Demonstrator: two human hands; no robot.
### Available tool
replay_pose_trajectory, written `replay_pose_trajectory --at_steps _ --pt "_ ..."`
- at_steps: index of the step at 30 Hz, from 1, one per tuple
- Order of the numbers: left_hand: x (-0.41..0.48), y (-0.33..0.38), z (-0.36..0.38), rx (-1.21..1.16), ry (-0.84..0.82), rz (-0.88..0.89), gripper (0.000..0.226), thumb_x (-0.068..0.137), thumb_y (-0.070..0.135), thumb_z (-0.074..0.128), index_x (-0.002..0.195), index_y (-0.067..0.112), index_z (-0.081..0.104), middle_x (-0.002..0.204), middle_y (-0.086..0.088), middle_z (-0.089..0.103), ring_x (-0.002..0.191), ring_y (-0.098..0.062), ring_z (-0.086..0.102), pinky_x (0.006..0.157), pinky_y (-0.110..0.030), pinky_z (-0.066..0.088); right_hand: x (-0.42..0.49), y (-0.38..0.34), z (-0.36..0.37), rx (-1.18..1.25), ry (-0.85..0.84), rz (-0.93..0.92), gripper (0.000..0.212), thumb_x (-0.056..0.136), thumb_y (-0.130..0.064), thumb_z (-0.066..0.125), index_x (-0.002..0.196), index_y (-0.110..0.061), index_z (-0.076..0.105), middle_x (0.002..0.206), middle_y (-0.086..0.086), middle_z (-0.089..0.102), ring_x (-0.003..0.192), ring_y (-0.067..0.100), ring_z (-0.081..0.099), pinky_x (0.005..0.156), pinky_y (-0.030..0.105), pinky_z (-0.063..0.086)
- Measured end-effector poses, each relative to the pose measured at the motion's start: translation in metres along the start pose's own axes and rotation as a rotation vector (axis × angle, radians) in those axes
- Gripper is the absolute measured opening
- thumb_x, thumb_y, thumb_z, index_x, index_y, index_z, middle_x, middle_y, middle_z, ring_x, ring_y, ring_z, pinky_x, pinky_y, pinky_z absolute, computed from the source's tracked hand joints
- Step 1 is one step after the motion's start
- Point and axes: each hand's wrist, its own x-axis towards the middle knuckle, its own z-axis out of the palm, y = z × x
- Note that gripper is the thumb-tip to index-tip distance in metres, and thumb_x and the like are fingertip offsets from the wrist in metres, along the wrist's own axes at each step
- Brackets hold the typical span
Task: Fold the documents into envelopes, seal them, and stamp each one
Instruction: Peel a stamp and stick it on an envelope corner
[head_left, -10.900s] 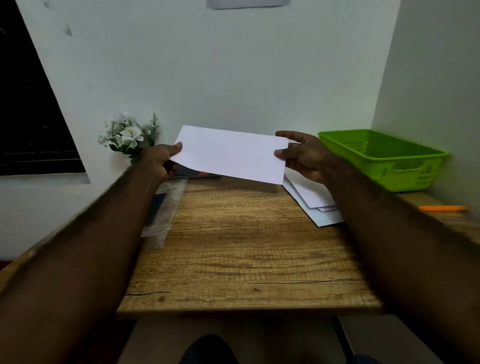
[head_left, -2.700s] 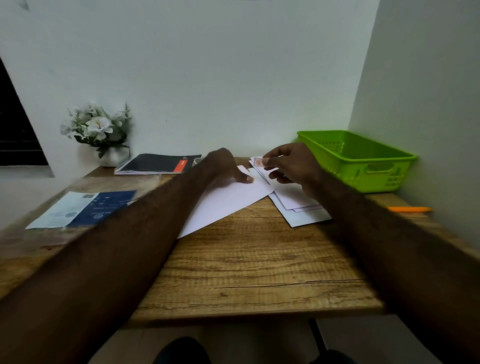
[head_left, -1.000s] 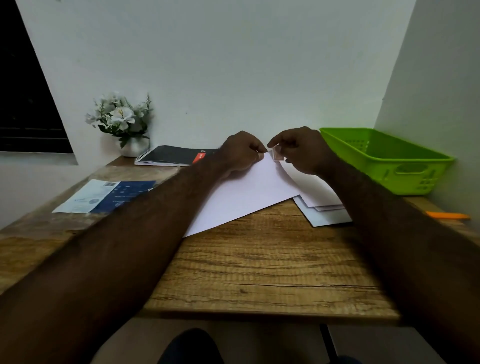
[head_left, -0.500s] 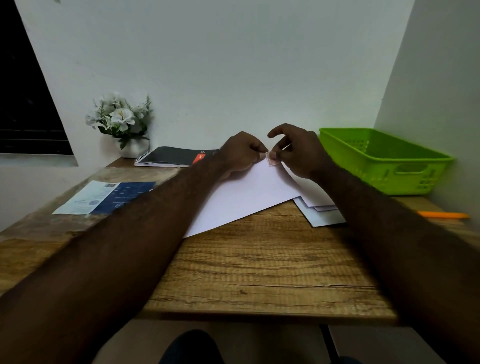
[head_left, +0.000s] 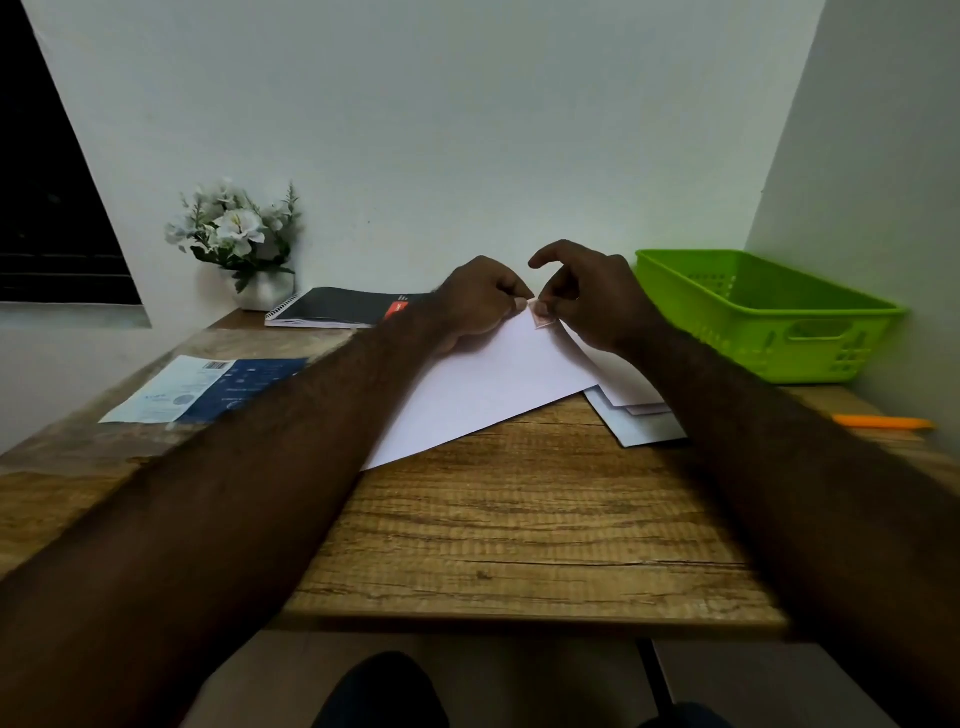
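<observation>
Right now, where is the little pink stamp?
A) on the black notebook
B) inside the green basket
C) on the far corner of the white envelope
C: the stamp lies at the far corner of the white envelope, pinched by the left hand and right hand.

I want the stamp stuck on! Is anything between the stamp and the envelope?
Nothing visible is in the way. The stamp lies on the envelope's far corner, under the right hand's thumb, and the left hand holds the corner beside it.
</observation>
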Motion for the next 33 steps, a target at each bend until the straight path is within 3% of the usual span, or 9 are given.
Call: replay_pose_trajectory --at_steps 3,7,10,12,16,20,25,28,33 --pt "0.001 -0.001 0.0 -0.038 -0.008 0.003 0.013 0.09 0.016 0.068 0.095 0.014 0.079 0.093 -0.005 0.076 0.088 -0.016 0.068 0.089 -0.043 0.055 -0.001 0.0 0.0 -0.001 -0.002 -0.015 0.043 0.081 -0.004 0.074 0.118 -0.022 0.062 0.077 -0.006 0.075 0.075 0.001 0.068 0.07 0.012 0.049" --pt "-0.001 -0.002 0.001 -0.066 -0.007 0.029 0.013 0.082 0.027 0.079 0.087 0.015 0.08 0.088 -0.008 0.075 0.075 -0.01 0.06 0.072 -0.034 0.048 -0.003 -0.001 0.0 0.001 -0.004 -0.011 0.046 0.081 -0.019 0.082 0.12 -0.028 0.058 0.079 -0.008 0.074 0.068 0.004 0.07 0.074 0.033 0.058" --pt "-0.001 -0.003 0.0 -0.11 0.023 0.034 0.008 0.081 0.023 0.08 0.085 0.017 0.079 0.085 -0.004 0.075 0.077 -0.011 0.063 0.075 -0.035 0.052 -0.002 -0.001 -0.003 -0.091 0.088 0.032 0.056 0.072 -0.042 0.087 0.119 -0.034 0.058 0.09 -0.01 0.07 0.068 0.008 0.068 0.069 0.033 0.056" --pt "0.0 -0.003 -0.001 -0.155 0.044 0.008 0.006 0.08 0.022 0.081 0.084 0.017 0.079 0.084 -0.004 0.076 0.078 -0.013 0.066 0.08 -0.039 0.057 -0.002 0.001 -0.004 -0.071 0.131 0.098 0.055 0.069 -0.05 0.086 0.115 -0.032 0.062 0.087 -0.01 0.071 0.072 0.007 0.067 0.069 0.029 0.053" --pt "0.003 -0.002 0.0 -0.142 0.11 -0.053 0.006 0.081 0.023 0.08 0.082 0.017 0.077 0.084 -0.003 0.075 0.08 -0.016 0.066 0.077 -0.036 0.056 -0.003 0.003 -0.005 0.2 0.045 0.286 0.029 0.082 -0.038 0.08 0.101 -0.017 0.072 0.077 0.0 0.075 0.072 0.018 0.073 0.07 0.036 0.058" --pt "0.003 -0.001 -0.001 -0.111 0.107 -0.071 0.006 0.081 0.022 0.079 0.077 0.019 0.075 0.081 0.0 0.073 0.078 -0.015 0.065 0.074 -0.034 0.055 -0.012 0.001 -0.008 0.294 -0.115 0.376 0.031 0.08 -0.041 0.082 0.08 -0.011 0.077 0.071 0.007 0.069 0.061 0.014 0.057 0.056 0.03 0.046" --pt "-0.001 0.002 -0.001 -0.156 0.096 -0.079 0.007 0.083 0.021 0.076 0.079 0.016 0.076 0.083 -0.005 0.075 0.071 -0.014 0.065 0.066 -0.03 0.053 -0.014 -0.002 -0.007 0.409 -0.136 0.431 0.029 0.081 -0.023 0.083 0.079 0.004 0.071 0.071 0.012 0.058 0.068 0.021 0.047 0.065 0.035 0.036" --pt "-0.001 0.002 -0.001 -0.181 0.102 -0.073 0.009 0.084 0.023 0.077 0.08 0.014 0.076 0.084 -0.007 0.075 0.071 -0.015 0.065 0.066 -0.03 0.053 -0.013 -0.005 -0.009 0.451 -0.118 0.46 0.018 0.079 -0.018 0.082 0.075 -0.003 0.073 0.074 0.012 0.063 0.069 0.022 0.053 0.067 0.036 0.04" --pt "0.0 0.004 0.001 -0.151 0.107 -0.054 0.01 0.084 0.025 0.077 0.082 0.015 0.076 0.085 -0.004 0.076 0.075 -0.013 0.065 0.076 -0.036 0.057 -0.013 -0.01 -0.012 0.484 -0.1 0.476 0.01 0.078 -0.012 0.081 0.073 -0.008 0.073 0.073 0.007 0.069 0.062 0.013 0.063 0.061 0.026 0.048"
